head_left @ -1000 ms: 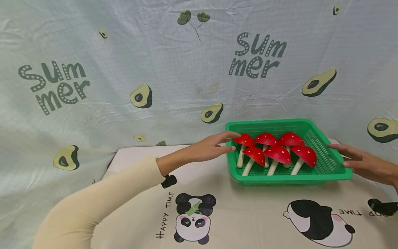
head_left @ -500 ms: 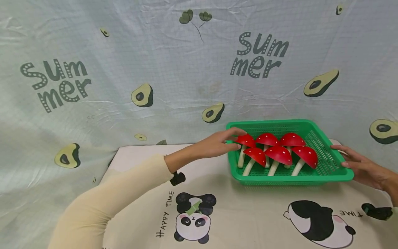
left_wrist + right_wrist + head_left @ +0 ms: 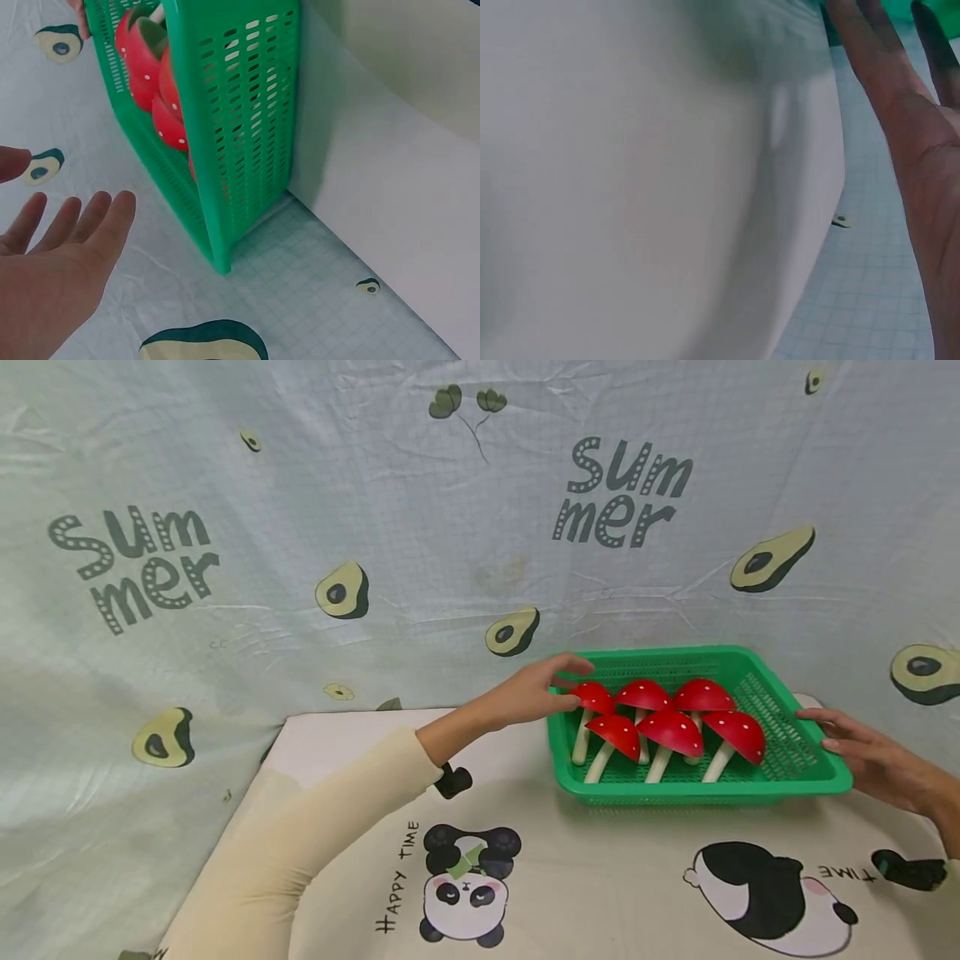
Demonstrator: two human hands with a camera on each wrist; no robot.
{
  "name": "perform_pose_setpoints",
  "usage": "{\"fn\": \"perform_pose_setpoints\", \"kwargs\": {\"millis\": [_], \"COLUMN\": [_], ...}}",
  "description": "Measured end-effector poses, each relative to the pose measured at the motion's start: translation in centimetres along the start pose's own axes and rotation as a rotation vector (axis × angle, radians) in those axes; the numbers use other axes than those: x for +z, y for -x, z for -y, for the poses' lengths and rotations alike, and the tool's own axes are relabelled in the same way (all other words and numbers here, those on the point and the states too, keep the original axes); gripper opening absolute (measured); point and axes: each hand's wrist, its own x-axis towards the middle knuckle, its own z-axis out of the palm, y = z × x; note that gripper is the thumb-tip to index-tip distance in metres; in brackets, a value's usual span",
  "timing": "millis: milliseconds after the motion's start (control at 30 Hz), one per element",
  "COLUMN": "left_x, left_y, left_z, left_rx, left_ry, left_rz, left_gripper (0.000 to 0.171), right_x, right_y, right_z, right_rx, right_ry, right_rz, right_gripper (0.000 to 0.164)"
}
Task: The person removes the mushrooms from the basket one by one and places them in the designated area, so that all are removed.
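Several toy mushrooms with red, white-dotted caps and pale stems lie in two rows in a green plastic basket (image 3: 701, 789). My left hand (image 3: 528, 693) hovers over the basket's left end, thumb and fingers spread near the back-left mushroom (image 3: 594, 697). In the left wrist view that hand (image 3: 64, 255) holds nothing and is apart from the basket's wall (image 3: 247, 112). My right hand (image 3: 885, 764) is at the right rim, its fingertips touching or very near it. The right wrist view shows the right hand (image 3: 922, 142) with fingers extended, their tips cut off by the frame's top.
The basket stands on a table (image 3: 600, 877) with a pale panda-print cover, near its back edge. Behind hangs a light curtain (image 3: 420, 527) printed with avocados and lettering. A dark wrist strap (image 3: 453, 781) shows under the left wrist.
My left hand has moved right and slightly up, from the basket's left rim to over the back-left mushroom. My right hand has stayed at the right rim. The basket and mushrooms have not moved.
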Motion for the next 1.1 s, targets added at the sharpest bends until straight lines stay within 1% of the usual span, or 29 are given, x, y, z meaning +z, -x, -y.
{"fn": "perform_pose_setpoints", "kwargs": {"millis": [100, 167, 267, 367, 567, 633, 700, 900, 1000, 1100], "left_x": [-0.1, -0.1, 0.1, 0.3, 0.9, 1.1, 1.1, 1.4, 1.5, 1.6], "left_y": [-0.4, -0.8, -1.2, -1.6, -2.5, -2.7, -2.8, -3.1, -3.4, -4.0], "left_z": [0.0, 0.0, -0.1, 0.0, 0.4, 0.6, 0.7, 0.9, 1.0, 1.2], "left_rx": [0.003, 0.009, 0.016, 0.027, 0.038, 0.035, 0.031, 0.021, 0.018, 0.0], "left_ry": [0.003, 0.009, 0.028, 0.043, 0.041, 0.035, 0.034, 0.025, 0.02, 0.014], "left_rz": [0.005, 0.013, 0.021, 0.027, 0.039, 0.046, 0.054, 0.07, 0.072, 0.084], "left_gripper": [0.047, 0.047, 0.048, 0.049, 0.05, 0.05, 0.05, 0.052, 0.053, 0.054], "right_x": [-0.2, -0.4, -0.5, -0.4, -0.1, 0.0, 0.1, 0.2, 0.2, 0.2], "right_y": [-0.2, -0.1, -0.1, -0.2, -0.3, -0.3, -0.4, -0.4, -0.4, -0.4], "right_z": [0.4, 0.7, 1.1, 1.1, 0.7, 0.7, 0.7, 0.7, 0.7, 0.7], "right_rx": [-0.007, 0.006, 0.031, 0.023, -0.027, -0.032, -0.033, -0.035, -0.025, -0.003], "right_ry": [0.106, 0.17, 0.191, 0.142, -0.047, -0.087, -0.113, -0.143, -0.183, -0.208], "right_rz": [-0.027, -0.044, -0.05, -0.043, 0.011, 0.026, 0.033, 0.041, 0.04, 0.032], "right_gripper": [0.053, 0.054, 0.057, 0.058, 0.058, 0.058, 0.058, 0.058, 0.058, 0.058]}}
